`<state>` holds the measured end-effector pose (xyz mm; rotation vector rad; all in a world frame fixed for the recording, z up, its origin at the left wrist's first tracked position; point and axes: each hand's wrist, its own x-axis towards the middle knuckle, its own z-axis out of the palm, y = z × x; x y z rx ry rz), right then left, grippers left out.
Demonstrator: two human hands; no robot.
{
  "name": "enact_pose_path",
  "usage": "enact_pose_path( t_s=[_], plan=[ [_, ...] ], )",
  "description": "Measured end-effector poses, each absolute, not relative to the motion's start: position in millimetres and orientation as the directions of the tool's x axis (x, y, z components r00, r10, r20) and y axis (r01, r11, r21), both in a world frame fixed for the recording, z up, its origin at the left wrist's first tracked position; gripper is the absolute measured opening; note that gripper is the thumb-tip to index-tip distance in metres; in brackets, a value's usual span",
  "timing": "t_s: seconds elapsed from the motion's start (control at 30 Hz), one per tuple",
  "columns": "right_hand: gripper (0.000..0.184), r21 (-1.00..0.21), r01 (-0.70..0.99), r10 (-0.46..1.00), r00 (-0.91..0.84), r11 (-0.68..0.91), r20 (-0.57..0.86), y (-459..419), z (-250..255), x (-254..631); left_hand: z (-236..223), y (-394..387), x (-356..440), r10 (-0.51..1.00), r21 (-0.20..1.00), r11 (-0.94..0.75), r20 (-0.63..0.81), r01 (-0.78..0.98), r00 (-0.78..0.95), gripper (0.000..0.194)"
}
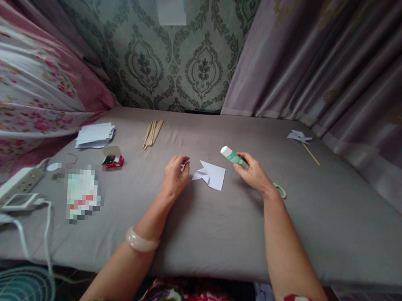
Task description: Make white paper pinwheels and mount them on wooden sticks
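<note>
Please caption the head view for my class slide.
Right hand holding a glue stick, left hand beside a partly folded paper.

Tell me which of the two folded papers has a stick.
The pinwheel-shaped paper at far right; a thin stick extends from it, while the centre paper shows none.

Dim, soft light leaves the floral curtain point(45, 82) by the worktop's point(318, 235) left edge brighter than the mauve curtain point(316, 53) by its right; faint shadows mid-worktop, pixelation near the left edge.

Home rm, by the looks: patterned wallpaper point(173, 71), floral curtain point(31, 81), mauve drapes point(288, 60), fan point(15, 286) nr pwr strip point(13, 186).
</note>
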<state>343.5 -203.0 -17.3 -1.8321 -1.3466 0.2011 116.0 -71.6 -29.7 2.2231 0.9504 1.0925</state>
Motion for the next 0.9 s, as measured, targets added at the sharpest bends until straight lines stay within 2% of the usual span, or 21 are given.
enact_pose_path(
  t_s=[0.17,0.37,0.53,0.9],
  plan=[
    [0.025,-0.478,0.878,0.943,0.174,-0.019,0.283,-205.9,12.6,332.7,-24.8,-71.9,115.4,0.809,0.73,-0.578,0.45,0.365,0.379,0.015],
    [0.022,-0.313,0.95,0.986,0.051,0.001,0.159,-197.1,42.7,322.0,-22.2,-76.5,115.9,0.805,0.74,-0.578,0.449,0.343,0.389,0.014],
    [0.018,-0.241,0.97,0.998,-0.015,0.03,0.064,-187.9,56.7,307.6,-22.1,-77.1,115.3,0.811,0.752,-0.567,0.438,0.337,0.388,0.014],
    [0.017,-0.132,0.991,1.0,-0.02,0.019,-0.002,-179.4,66.4,291.0,-20.0,-78.7,114.9,0.816,0.749,-0.56,0.424,0.355,0.394,0.016]
  ],
)
